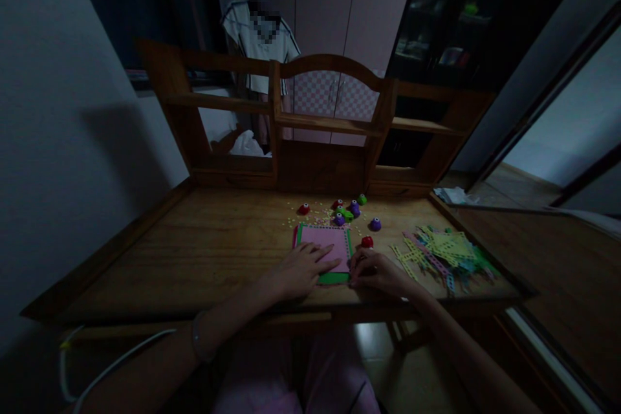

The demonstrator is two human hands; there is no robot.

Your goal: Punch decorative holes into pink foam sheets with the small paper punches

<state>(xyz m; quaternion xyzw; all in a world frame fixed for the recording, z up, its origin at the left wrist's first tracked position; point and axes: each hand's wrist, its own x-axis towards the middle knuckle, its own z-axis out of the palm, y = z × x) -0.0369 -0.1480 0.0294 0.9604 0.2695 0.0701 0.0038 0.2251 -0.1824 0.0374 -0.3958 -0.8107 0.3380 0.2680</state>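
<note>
A pink paper sheet [342, 259] with small marks along its upper and right edges lies on a slightly larger green sheet [332, 278] near the desk's front. A sliver of red sheet [295, 237] shows at their left. My left hand [306, 265] rests on the pink sheet, fingers spread and stretched out. At the sheets' right edge, my right hand [372, 270] has its fingertips pinched together; what lies between them is too small and dark to make out. A red craft punch [367, 242] sits just beyond the right hand.
Several purple, green and red punches, among them a purple punch [375, 224], stand behind the sheets amid scattered paper bits [317, 220]. To the right is a pile of punched paper strips [444, 252]. A wooden shelf unit [320, 165] borders the desk's back.
</note>
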